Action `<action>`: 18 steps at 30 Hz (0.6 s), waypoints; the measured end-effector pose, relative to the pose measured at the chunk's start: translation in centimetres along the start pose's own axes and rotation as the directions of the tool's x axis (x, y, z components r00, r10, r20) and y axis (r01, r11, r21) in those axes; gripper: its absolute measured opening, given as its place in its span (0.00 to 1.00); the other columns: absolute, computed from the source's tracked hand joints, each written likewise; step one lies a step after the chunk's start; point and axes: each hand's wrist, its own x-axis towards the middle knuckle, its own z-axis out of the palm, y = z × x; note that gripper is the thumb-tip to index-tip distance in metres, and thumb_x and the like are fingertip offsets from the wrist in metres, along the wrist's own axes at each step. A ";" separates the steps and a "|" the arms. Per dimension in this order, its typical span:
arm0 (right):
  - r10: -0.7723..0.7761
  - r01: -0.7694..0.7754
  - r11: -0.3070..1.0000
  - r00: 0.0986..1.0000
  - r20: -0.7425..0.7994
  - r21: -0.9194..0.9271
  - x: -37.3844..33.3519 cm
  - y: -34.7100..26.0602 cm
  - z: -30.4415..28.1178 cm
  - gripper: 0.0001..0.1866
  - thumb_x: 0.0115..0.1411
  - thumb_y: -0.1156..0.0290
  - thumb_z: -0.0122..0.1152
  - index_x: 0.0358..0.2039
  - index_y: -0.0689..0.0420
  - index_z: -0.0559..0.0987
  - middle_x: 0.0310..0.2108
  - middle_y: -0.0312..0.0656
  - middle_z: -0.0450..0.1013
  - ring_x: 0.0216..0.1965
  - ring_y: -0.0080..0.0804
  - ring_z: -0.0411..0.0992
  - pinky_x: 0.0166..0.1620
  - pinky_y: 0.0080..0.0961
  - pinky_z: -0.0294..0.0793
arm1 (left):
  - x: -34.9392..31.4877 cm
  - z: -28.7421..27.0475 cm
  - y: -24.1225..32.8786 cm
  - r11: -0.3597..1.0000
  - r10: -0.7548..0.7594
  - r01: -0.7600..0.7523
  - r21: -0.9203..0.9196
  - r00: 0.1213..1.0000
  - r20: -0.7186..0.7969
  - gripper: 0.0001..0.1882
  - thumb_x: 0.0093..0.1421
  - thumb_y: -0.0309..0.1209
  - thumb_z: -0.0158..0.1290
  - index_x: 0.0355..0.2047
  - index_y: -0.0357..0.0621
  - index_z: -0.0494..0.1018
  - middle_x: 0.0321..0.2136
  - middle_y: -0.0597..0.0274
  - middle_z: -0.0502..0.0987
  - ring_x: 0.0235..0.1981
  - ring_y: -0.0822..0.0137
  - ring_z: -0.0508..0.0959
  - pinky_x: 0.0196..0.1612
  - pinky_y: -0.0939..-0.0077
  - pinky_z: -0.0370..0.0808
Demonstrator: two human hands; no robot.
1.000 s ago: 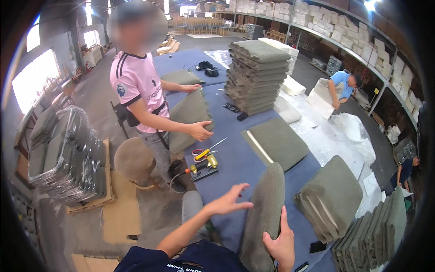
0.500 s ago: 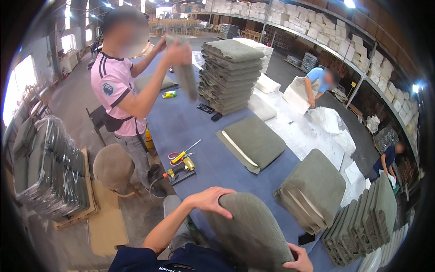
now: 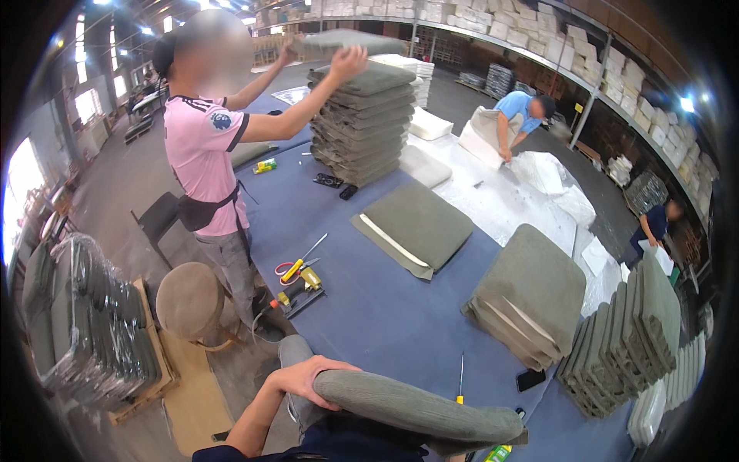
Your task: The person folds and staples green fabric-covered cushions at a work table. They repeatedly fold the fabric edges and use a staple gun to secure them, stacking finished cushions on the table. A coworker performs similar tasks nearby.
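A grey-green fabric cushion (image 3: pixel 416 404) is held close to my body at the table's near edge, tilted so that its rounded side faces up. My left hand (image 3: pixel 308 382) grips its left end, thumb over the edge. My right hand is out of sight, and the cushion covers that area. Just beyond the cushion lies a screwdriver (image 3: pixel 460 389) with a yellow handle. A green-and-yellow item (image 3: pixel 500 453) shows partly at its right end. A nail or staple gun (image 3: pixel 302 294), red-handled scissors (image 3: pixel 286 276) and another yellow-handled screwdriver (image 3: pixel 302 260) lie farther left.
Cushions lie on the blue table (image 3: pixel 377 323): a single cushion (image 3: pixel 419 223), a short pile (image 3: pixel 531 289), a row (image 3: pixel 623 346) and a tall stack (image 3: pixel 362 123). A black phone (image 3: pixel 530 379) is at right. A co-worker in pink (image 3: pixel 202 146) holds a cushion above the stack.
My cushion has tipped from a raised slant to lying lower and flatter. My right hand has gone out of sight. The co-worker in pink has raised a cushion over the tall stack.
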 end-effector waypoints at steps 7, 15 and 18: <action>-0.040 0.039 0.964 0.999 0.000 0.263 10.0 4.1 7.7 0.26 0.69 0.51 0.54 0.43 0.67 0.76 0.41 0.47 0.81 0.40 0.40 0.76 0.45 0.40 0.73 | -4.7 0.9 2.8 0.996 0.043 -0.013 0.086 0.933 -0.356 0.41 0.45 0.31 0.75 0.60 0.34 0.73 0.50 0.55 0.82 0.51 0.65 0.80 0.58 0.68 0.75; -0.158 0.320 0.750 0.936 0.313 -0.579 17.4 6.5 19.1 0.23 0.73 0.62 0.48 0.57 0.67 0.77 0.54 0.44 0.77 0.57 0.36 0.74 0.59 0.33 0.71 | -0.2 4.0 0.9 0.950 0.218 0.070 0.305 0.550 -0.806 0.46 0.49 0.31 0.72 0.66 0.31 0.63 0.57 0.49 0.76 0.59 0.60 0.76 0.63 0.64 0.71; -0.061 0.511 0.721 0.720 0.691 -0.469 7.3 9.5 22.0 0.30 0.70 0.65 0.59 0.68 0.67 0.67 0.64 0.52 0.71 0.66 0.41 0.68 0.69 0.36 0.64 | 3.1 3.4 0.2 0.985 0.166 -0.112 0.131 0.405 -0.899 0.44 0.54 0.29 0.69 0.68 0.32 0.59 0.59 0.47 0.73 0.62 0.58 0.73 0.66 0.63 0.68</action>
